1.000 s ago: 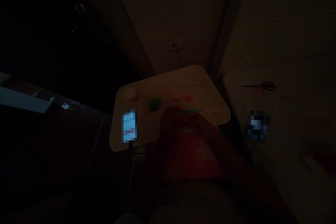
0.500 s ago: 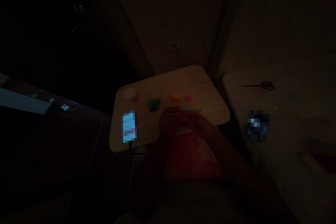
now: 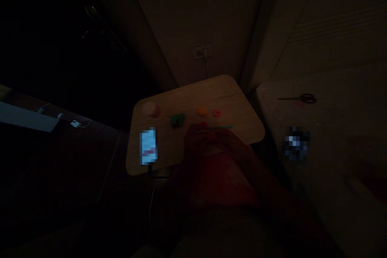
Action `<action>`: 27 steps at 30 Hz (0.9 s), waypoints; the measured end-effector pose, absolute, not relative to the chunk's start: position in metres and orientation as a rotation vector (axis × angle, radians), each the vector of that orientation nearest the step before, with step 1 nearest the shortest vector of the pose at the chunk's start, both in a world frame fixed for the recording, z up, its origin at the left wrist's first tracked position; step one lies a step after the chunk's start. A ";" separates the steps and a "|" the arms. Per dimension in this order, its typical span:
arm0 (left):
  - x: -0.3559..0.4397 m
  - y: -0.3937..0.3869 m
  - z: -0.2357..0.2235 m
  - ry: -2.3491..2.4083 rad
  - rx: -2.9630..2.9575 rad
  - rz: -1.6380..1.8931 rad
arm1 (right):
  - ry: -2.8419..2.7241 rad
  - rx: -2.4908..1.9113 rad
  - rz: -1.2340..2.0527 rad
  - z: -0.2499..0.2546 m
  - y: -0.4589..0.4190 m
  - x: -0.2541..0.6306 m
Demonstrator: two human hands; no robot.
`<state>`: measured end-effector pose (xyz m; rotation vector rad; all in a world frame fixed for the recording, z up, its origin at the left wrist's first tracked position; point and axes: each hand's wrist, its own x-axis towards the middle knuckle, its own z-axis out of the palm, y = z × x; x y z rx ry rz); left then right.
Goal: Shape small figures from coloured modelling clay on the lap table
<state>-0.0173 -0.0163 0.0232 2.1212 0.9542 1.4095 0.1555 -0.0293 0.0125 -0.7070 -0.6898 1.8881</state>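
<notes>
In the dim light my left hand [image 3: 193,142] and my right hand [image 3: 231,141] meet at the near edge of the small wooden table [image 3: 208,92]. Between their curled fingers shows a red lump of what looks like modelling clay [image 3: 211,136]; its exact shape is hidden. Just beyond the right fingers lies a thin bluish stick [image 3: 222,127]. Farther back sit an orange lump [image 3: 202,111] and a pink flower-shaped ring [image 3: 217,113]. A green figure or clump [image 3: 177,120] rests left of my left hand.
A lidded tub [image 3: 151,109] stands at the table's left, above a lit, blurred phone [image 3: 148,146] with a cable. On the pale surface to the right lie scissors [image 3: 298,98] and a blurred dark object [image 3: 295,144]. A wall socket [image 3: 202,51] holds a plug.
Both hands stay together around the red lump, with only slight finger movement. The picture is a little darker; the objects on the table have not moved.
</notes>
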 end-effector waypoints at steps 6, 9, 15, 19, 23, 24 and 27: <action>-0.019 -0.017 0.021 0.979 2.102 1.383 | -0.729 -0.737 1.899 0.013 -0.029 0.158; -0.019 -0.017 0.017 0.952 2.030 1.407 | -0.761 -0.694 1.913 0.011 -0.030 0.160; -0.018 -0.017 0.015 0.892 1.976 1.413 | -0.789 -0.664 1.941 0.014 -0.033 0.162; -0.019 -0.017 0.020 0.921 2.060 1.358 | -0.780 -0.706 1.915 0.015 -0.033 0.160; -0.020 -0.017 0.021 0.949 2.099 1.348 | -0.742 -0.707 1.921 0.014 -0.031 0.159; -0.020 -0.017 0.020 0.955 2.107 1.356 | -0.746 -0.705 1.923 0.014 -0.031 0.158; -0.020 -0.015 0.018 0.948 2.114 1.390 | -0.782 -0.693 1.942 0.017 -0.031 0.158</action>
